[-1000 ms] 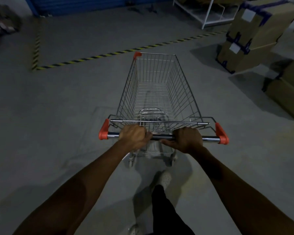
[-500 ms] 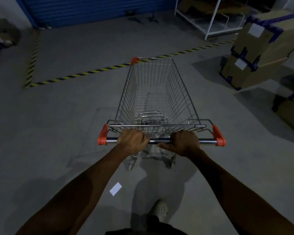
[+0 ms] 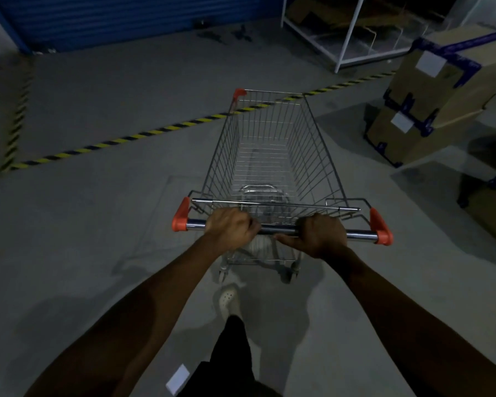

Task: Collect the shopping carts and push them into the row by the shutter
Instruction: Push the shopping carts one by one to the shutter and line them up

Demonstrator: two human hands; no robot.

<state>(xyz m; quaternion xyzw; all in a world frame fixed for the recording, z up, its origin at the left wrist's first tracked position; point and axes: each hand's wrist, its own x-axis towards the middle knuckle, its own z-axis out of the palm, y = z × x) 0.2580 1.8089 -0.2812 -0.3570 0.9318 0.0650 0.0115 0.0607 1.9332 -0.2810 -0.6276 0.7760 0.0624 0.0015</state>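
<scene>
An empty wire shopping cart [image 3: 269, 144] with orange corner caps stands on the grey concrete floor straight ahead of me. My left hand [image 3: 231, 227] grips the left half of its chrome handle bar [image 3: 358, 234]. Gripping the right half is my right hand [image 3: 321, 234]. The cart's front end lies over a yellow-and-black floor stripe [image 3: 143, 134]. A blue shutter [image 3: 121, 18] closes the far wall at the top left. No other cart is in sight.
Stacked cardboard boxes with dark tape [image 3: 438, 98] stand close on the right, more boxes [image 3: 490, 207] nearer me. A white metal rack [image 3: 350, 32] sits at the back right. A white paper scrap [image 3: 178, 378] lies on the floor by my foot [image 3: 229, 300].
The cart has rolled forward toward the shutter; its front now reaches past the striped line. The boxes on the right are closer, and the paper scrap has slid back behind me.
</scene>
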